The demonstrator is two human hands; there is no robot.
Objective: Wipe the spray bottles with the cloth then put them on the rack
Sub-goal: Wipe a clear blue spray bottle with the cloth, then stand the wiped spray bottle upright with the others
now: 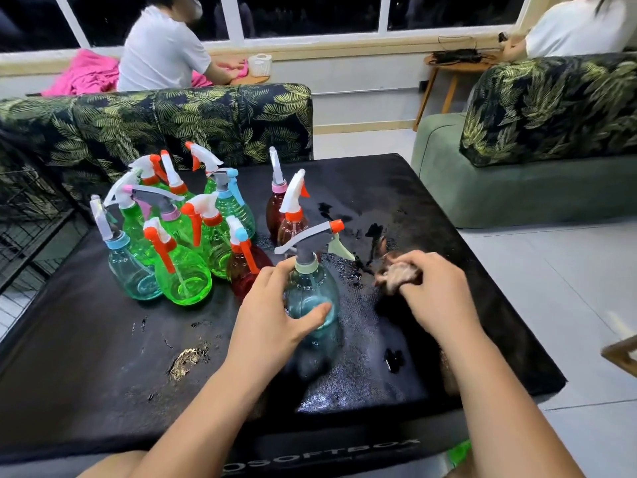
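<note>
**While the mat is wet, the grip is the weak point**

Because the left hand (275,312) wraps fingers and thumb round the belly of the pale blue spray bottle (312,298), any slip would likely come from water. The bottle stands upright toward the near side of the black mat (103,357), which glistens with droplets and dark puddles around it. The right hand (431,288) is clenched on a crumpled brownish cloth (400,276), just beside the bottle and not touching it, so no wiping contact shows.

If the bottle is swung carelessly, its long grey trigger head could clip the brown bottles (293,225) right behind it. The tight cluster of green and blue bottles (182,250) to the left looks liable to topple together. A dark wire frame (31,208) at the left edge is probably the rack, and reaching it means carrying past that cluster.

No labels show on the bottles. The only readable writing runs upside down along the mat's near edge and looks like "OSOFTBOX", its start hidden by a forearm.
</note>
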